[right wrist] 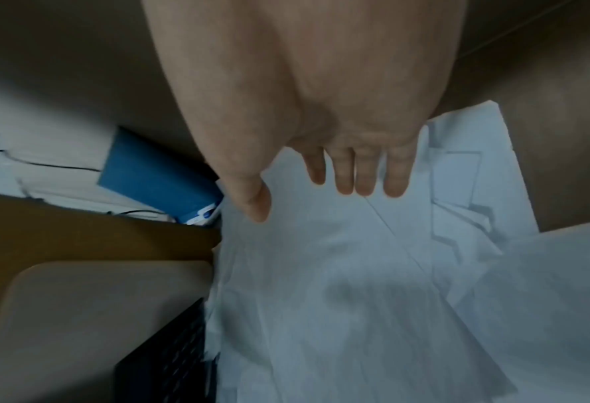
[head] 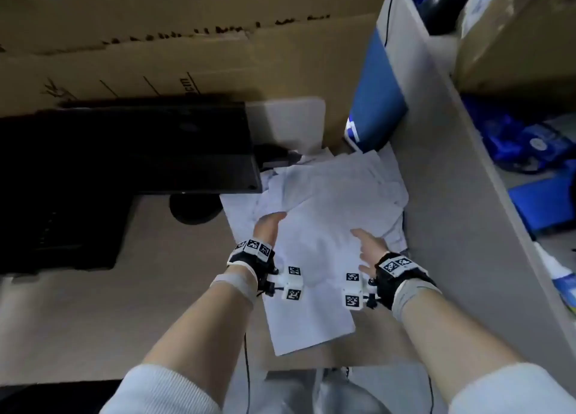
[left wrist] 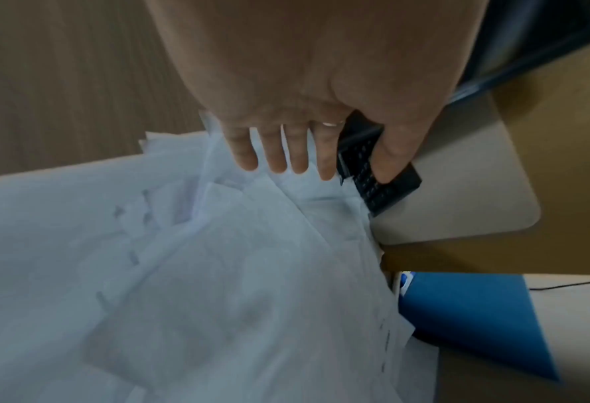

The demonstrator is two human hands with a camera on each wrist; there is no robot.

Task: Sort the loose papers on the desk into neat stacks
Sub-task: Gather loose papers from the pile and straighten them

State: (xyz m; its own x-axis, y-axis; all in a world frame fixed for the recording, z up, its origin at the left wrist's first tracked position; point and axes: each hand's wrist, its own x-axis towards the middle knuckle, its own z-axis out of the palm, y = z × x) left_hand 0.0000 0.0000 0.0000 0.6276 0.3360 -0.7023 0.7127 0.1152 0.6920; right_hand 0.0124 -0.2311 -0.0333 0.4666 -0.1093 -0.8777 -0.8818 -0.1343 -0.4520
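Note:
A loose pile of white papers [head: 330, 195] lies crumpled and overlapping on the desk, against the grey partition. One larger flat sheet [head: 308, 323] reaches toward me. My left hand [head: 271, 221] is at the pile's left edge, its fingertips hidden by a sheet in the head view. In the left wrist view that left hand [left wrist: 334, 169] shows straight fingers over the papers [left wrist: 217, 272], holding nothing. My right hand [head: 363, 242] hovers over the pile's right side. The right wrist view shows this right hand [right wrist: 296, 196] with fingers spread and straight above the papers [right wrist: 355, 272].
A black monitor [head: 124, 145] and its round foot [head: 194, 209] stand left of the pile. A black keyboard [left wrist: 383, 191] touches the papers. Cardboard boxes [head: 187, 39] line the back. A blue folder [head: 377, 95] leans on the grey partition [head: 452, 211] at right.

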